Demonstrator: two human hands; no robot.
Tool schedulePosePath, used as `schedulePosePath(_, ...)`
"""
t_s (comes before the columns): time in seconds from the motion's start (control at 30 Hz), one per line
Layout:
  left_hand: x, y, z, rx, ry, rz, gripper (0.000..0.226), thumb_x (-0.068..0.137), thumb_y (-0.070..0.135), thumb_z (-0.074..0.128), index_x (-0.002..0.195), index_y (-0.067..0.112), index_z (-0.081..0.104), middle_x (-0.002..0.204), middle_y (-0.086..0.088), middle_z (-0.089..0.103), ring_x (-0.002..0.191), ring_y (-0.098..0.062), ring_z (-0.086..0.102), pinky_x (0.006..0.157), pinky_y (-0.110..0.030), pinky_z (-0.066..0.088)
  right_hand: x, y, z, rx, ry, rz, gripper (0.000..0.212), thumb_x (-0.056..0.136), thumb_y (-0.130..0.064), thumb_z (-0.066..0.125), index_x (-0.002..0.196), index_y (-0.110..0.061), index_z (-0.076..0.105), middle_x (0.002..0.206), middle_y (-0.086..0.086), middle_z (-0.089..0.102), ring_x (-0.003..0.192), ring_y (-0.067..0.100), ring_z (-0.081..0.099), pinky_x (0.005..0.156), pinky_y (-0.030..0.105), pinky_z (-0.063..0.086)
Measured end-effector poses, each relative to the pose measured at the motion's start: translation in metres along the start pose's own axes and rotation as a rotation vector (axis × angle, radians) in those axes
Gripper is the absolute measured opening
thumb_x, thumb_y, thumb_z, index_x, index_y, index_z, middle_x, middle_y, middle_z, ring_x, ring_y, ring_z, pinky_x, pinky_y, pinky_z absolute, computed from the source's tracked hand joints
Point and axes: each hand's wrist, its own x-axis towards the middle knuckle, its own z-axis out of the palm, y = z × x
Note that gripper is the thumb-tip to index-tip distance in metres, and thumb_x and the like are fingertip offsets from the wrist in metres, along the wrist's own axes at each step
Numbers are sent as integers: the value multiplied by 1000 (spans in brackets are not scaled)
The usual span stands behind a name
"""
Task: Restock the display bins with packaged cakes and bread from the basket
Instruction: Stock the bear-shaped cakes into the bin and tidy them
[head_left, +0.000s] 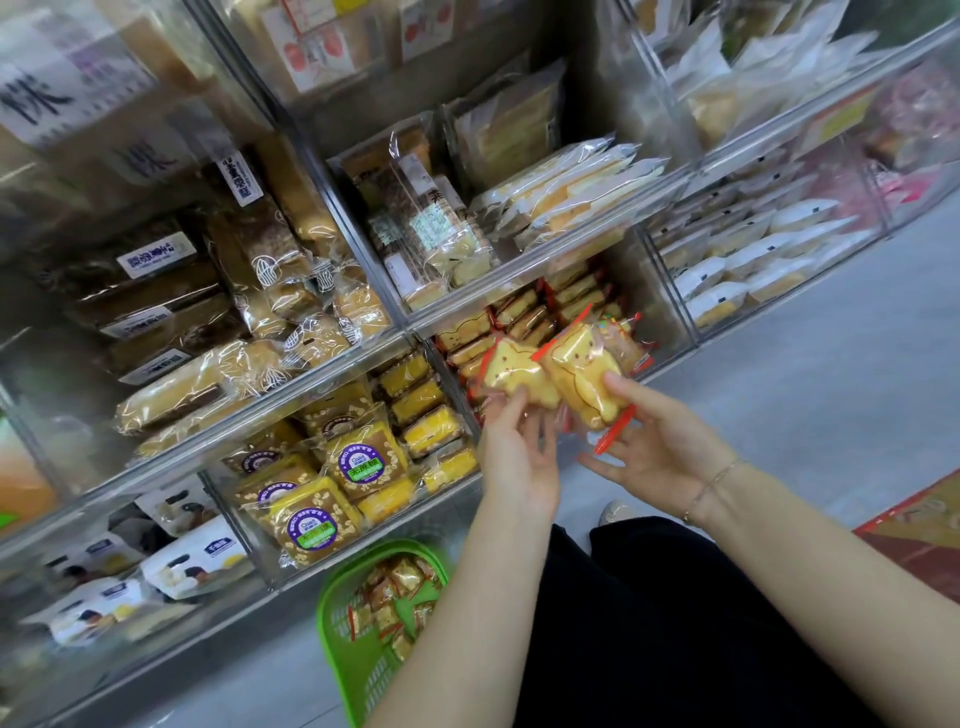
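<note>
My left hand (519, 457) holds a star-shaped yellow cake in a clear wrapper with red edges (514, 371) by its lower edge. My right hand (660, 441) holds a second, similar packaged cake (587, 374) beside it, thumb on top. Both cakes hover just in front of a clear display bin (670, 306) stacked with the same red-edged cakes (524, 317). Below, on the floor, a green plastic basket (358, 654) contains several more packaged cakes (400, 597).
Clear acrylic bins fill the shelving: brown loaf cakes (171, 312) at left, purple-labelled nut cakes (332, 483) below, white-wrapped cakes (753, 260) at right. Grey floor (831, 395) lies to the right, with a red mat (924, 535) at the right edge. My dark-clothed legs (649, 623) are beside the basket.
</note>
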Motion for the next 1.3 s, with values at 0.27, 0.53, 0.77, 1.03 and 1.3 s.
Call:
schedulePosePath(0.27,-1,5,-11,577,-187,238,58,84,2,65,132,26,46,115,-6,66,104,-19,66,92,-39,53,12,-19,-4,-87,-42,-93,70,68,-18,75,132,-6,48,118,16,66,106,29,64,83,46,54)
schedulePosePath(0.53,24,39,-23,978,-189,77,80,60,48,81,127,17,49,123,-2,61,111,-18,59,101,-40,45,48,-49,-4,-676,-50,-167,63,66,-8,79,123,-1,54,109,12,68,97,27,65,80,46,52)
schedulePosePath(0.77,87,46,-26,1514,98,427,64,63,45,84,111,29,46,107,8,56,99,-13,56,76,-28,45,134,-55,-7,-1249,-135,-396,52,60,-27,87,107,-28,64,90,-8,66,71,-3,59,64,5,44)
schedulePosePath(1.03,144,28,-18,2580,634,869,68,86,18,54,146,10,23,126,-6,51,106,-24,58,58,-33,36,243,-53,4,-1485,-194,-701,59,59,-26,86,109,-33,58,99,-5,66,91,19,63,84,32,52)
schedulePosePath(1.3,157,48,-13,2739,579,902,61,89,45,55,132,7,36,125,-10,40,111,-28,41,90,-35,34,248,-35,16,-1594,-48,-752,59,64,-39,78,115,-31,51,106,-4,58,94,20,58,78,25,47)
